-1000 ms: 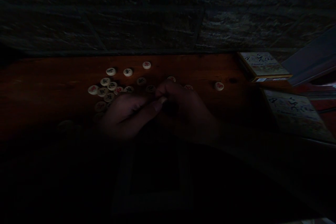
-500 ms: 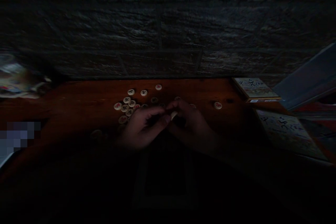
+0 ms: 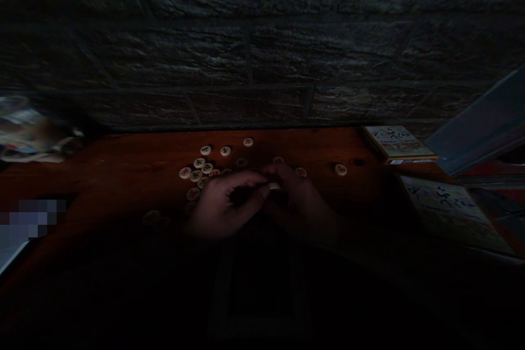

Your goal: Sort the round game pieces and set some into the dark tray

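In dim light, a pale round xiangqi piece [image 3: 273, 186] is held between my two hands, seen edge-on. My left hand [image 3: 219, 208] is closed, its thumb and fingertips meeting at the piece. Curled around the other side is my right hand [image 3: 303, 202], also closed on it. Left of my hands lie several loose xiangqi pieces [image 3: 199, 163] with dark or red characters, some partly hidden behind my left hand. Two red-marked pieces, one close [image 3: 301, 173] and one farther off [image 3: 340, 169], lie to the right.
A brown wooden table [image 3: 135, 158] runs along a dark stone wall [image 3: 279, 49]. Two flat printed boxes, a far one [image 3: 397, 141] and a nearer one [image 3: 455, 210], lie at the right. A clear bag-like object [image 3: 28, 131] sits at the far left. Near my body it is very dark.
My view has tilted up slightly, so the table sits lower. My fingers have shifted on the piece, which now lies flatter and closer to my right hand.
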`<action>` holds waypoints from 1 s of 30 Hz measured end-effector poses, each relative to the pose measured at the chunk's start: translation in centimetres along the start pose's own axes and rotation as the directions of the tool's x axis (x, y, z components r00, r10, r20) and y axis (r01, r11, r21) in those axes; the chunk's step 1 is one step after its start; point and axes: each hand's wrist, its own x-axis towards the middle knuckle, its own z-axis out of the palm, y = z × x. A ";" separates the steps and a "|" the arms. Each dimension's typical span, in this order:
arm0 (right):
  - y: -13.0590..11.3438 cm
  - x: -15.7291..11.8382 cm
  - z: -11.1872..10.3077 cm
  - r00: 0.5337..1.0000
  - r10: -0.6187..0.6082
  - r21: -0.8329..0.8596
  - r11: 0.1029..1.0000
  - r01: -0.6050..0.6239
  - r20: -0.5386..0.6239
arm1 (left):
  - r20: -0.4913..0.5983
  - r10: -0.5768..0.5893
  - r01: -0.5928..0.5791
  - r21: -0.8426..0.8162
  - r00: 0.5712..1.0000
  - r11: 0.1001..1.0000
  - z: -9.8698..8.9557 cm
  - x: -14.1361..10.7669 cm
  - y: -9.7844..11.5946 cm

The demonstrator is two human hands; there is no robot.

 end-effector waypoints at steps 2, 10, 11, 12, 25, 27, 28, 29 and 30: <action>-0.2 -0.1 0.0 0.999 0.010 0.005 1.000 -0.010 -0.038 | -0.024 -0.024 0.024 0.013 0.999 1.000 0.0 0.1 -0.1; -0.6 -0.5 0.0 0.992 0.100 0.228 0.970 -0.081 -0.072 | 0.017 -0.129 0.129 -0.064 0.992 0.990 -0.1 0.2 -0.4; -0.7 -0.5 -0.1 0.992 0.104 0.258 0.963 -0.083 -0.070 | 0.032 -0.133 0.135 -0.062 0.991 0.989 -0.1 0.2 -0.4; -0.7 -0.5 -0.1 0.992 0.102 0.279 0.957 -0.079 -0.068 | 0.041 -0.133 0.136 -0.060 0.990 0.989 -0.1 0.2 -0.3; -1.2 0.0 -0.2 0.984 0.145 0.322 0.941 -0.106 -0.099 | 0.086 -0.188 0.203 -0.230 0.979 0.952 -0.1 0.3 -0.3; -1.1 0.0 -0.2 0.979 0.166 0.323 0.939 -0.122 -0.115 | 0.079 -0.172 0.185 -0.197 0.982 0.963 -0.2 0.2 -0.4; -1.0 0.1 -0.2 0.978 0.168 0.316 0.941 -0.121 -0.126 | 0.076 -0.164 0.175 -0.175 0.984 0.969 -0.2 0.2 -0.4; -0.9 0.1 -0.1 0.978 0.164 0.307 0.944 -0.118 -0.130 | 0.073 -0.152 0.161 -0.152 0.986 0.975 -0.2 0.2 -0.4; -0.8 0.1 -0.1 0.979 0.158 0.303 0.946 -0.113 -0.129 | 0.069 -0.139 0.147 -0.128 0.988 0.981 -0.2 0.2 -0.4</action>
